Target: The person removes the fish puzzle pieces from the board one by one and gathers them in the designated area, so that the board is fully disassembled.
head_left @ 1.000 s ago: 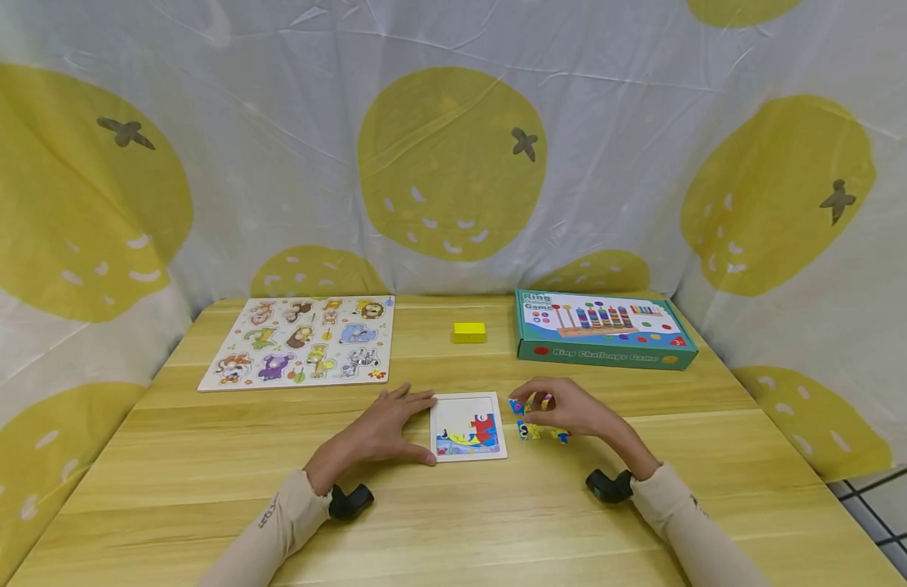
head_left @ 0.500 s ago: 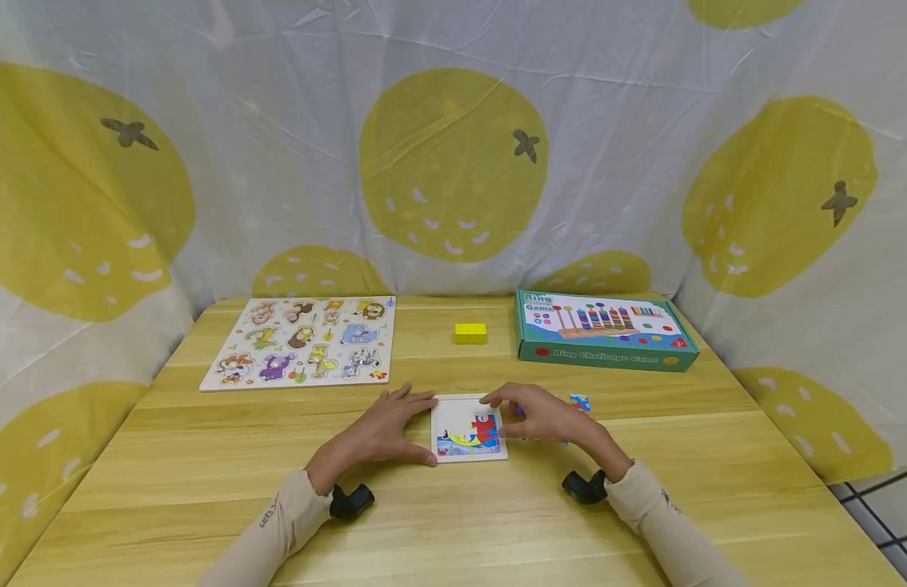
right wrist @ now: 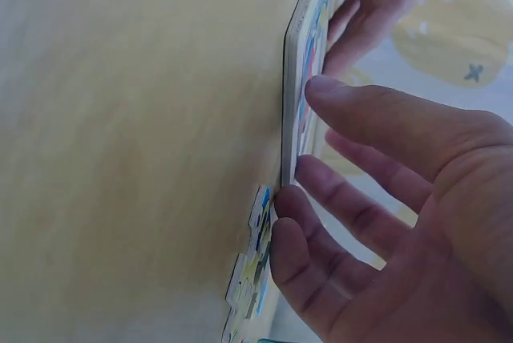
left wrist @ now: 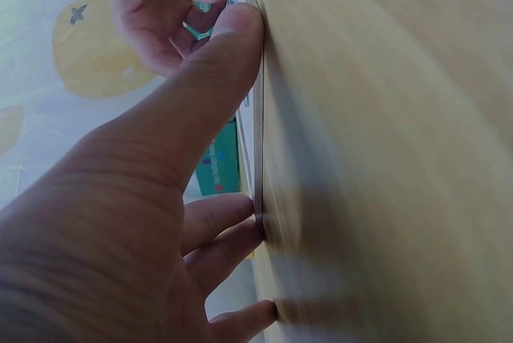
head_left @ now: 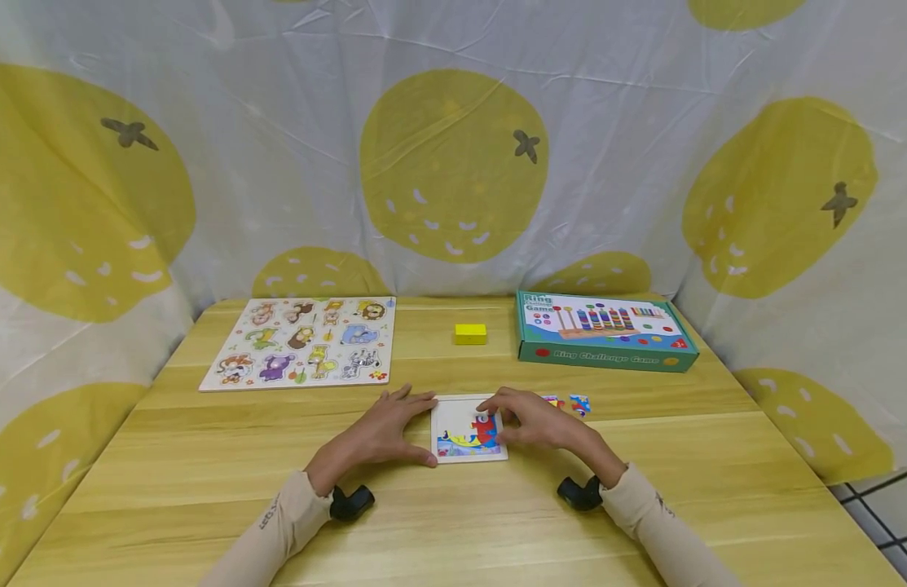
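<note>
A small square jigsaw board (head_left: 455, 412) with a pale frame lies before me, its lower part filled with yellow, red and blue pieces. My left hand (head_left: 380, 432) rests along its left side, fingers extended. In the left wrist view, the thumb (left wrist: 239, 21) overlaps the board's edge and other fingertips touch farther along. My right hand (head_left: 539, 421) is over the board's right side, holding a puzzle piece (head_left: 482, 417) with an eye on it at the index fingertip, above the red section. Its thumb (right wrist: 325, 90) is against the board face in the right wrist view; the hand hides part of the piece.
Loose jigsaw pieces (head_left: 580, 404) lie right of the board, some behind the right hand. A yellow block (head_left: 470, 333) sits farther back. An animal peg puzzle (head_left: 229, 346) lies back left, and a green Ring Challenge Game box (head_left: 607, 355) back right. Patterned fabric surrounds the table.
My right hand has moved left from the loose pieces onto the board's right side, bringing a puzzle piece to the red section. My left hand has stayed at the board's left edge.
</note>
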`<state>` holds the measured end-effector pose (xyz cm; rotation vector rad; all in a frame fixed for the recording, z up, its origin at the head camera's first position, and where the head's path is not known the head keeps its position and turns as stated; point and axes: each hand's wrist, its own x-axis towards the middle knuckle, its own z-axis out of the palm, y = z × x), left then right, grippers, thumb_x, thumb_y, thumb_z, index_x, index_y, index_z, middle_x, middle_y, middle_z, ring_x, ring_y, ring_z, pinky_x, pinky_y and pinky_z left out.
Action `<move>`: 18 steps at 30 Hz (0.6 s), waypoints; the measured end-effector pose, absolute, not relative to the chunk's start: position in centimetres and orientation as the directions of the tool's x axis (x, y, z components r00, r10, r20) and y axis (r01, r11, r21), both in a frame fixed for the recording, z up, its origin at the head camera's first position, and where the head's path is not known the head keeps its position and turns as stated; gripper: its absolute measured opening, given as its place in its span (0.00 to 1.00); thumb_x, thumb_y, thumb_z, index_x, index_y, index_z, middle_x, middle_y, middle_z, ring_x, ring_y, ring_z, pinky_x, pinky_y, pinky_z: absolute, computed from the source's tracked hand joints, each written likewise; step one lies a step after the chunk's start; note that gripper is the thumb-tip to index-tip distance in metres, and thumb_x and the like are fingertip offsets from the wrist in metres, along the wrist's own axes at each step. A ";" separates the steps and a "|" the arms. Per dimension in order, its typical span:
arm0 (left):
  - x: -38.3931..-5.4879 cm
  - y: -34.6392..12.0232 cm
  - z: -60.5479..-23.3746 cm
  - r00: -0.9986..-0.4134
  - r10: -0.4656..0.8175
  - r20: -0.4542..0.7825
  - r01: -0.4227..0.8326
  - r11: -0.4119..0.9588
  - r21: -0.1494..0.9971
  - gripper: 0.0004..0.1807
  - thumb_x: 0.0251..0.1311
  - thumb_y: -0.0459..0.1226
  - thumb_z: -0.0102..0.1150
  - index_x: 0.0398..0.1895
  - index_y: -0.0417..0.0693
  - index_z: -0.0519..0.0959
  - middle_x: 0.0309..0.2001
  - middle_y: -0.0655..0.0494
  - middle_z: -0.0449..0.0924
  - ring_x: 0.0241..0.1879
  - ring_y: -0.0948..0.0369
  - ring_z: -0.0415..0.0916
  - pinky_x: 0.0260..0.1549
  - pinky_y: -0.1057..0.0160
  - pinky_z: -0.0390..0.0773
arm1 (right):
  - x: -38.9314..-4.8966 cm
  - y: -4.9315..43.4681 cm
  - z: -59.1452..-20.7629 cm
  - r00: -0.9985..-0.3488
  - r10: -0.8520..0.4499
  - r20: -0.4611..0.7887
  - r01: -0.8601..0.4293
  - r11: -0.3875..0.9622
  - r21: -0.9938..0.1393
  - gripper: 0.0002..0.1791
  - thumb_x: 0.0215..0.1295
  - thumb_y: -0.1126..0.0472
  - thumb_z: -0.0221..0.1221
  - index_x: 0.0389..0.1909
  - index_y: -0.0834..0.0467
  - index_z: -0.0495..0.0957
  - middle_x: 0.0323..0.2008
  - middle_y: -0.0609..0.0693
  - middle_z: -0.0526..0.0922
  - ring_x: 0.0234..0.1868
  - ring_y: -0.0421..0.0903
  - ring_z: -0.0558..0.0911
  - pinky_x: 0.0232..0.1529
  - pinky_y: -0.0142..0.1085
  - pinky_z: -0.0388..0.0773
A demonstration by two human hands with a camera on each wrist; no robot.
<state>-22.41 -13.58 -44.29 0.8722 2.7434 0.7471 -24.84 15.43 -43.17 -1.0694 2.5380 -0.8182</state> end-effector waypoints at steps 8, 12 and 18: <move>-22.4 -13.5 -44.3 -0.816 0.578 -0.008 0.493 0.702 0.514 0.50 0.44 0.62 0.69 0.68 0.47 0.67 0.70 0.50 0.62 0.72 0.38 0.45 0.66 0.33 0.44 | -25.0 15.4 -43.3 -0.693 -0.720 -0.018 -0.577 0.570 -0.585 0.22 0.59 0.64 0.64 0.56 0.59 0.78 0.40 0.47 0.75 0.36 0.44 0.72 0.36 0.31 0.70; -22.3 -13.5 -44.2 -0.817 0.577 -0.009 0.490 0.701 0.518 0.50 0.44 0.62 0.69 0.68 0.47 0.67 0.70 0.50 0.62 0.72 0.38 0.45 0.66 0.33 0.44 | -25.0 15.5 -43.4 -0.695 -0.719 -0.014 -0.574 0.566 -0.592 0.21 0.60 0.64 0.64 0.56 0.58 0.78 0.39 0.47 0.75 0.36 0.44 0.71 0.36 0.31 0.70; -22.3 -13.5 -44.2 -0.815 0.579 -0.007 0.494 0.700 0.516 0.50 0.44 0.62 0.69 0.68 0.46 0.67 0.70 0.50 0.62 0.72 0.38 0.45 0.66 0.32 0.44 | -24.9 15.4 -43.5 -0.694 -0.720 -0.005 -0.582 0.565 -0.585 0.19 0.62 0.64 0.62 0.55 0.59 0.78 0.40 0.48 0.75 0.35 0.43 0.71 0.35 0.30 0.71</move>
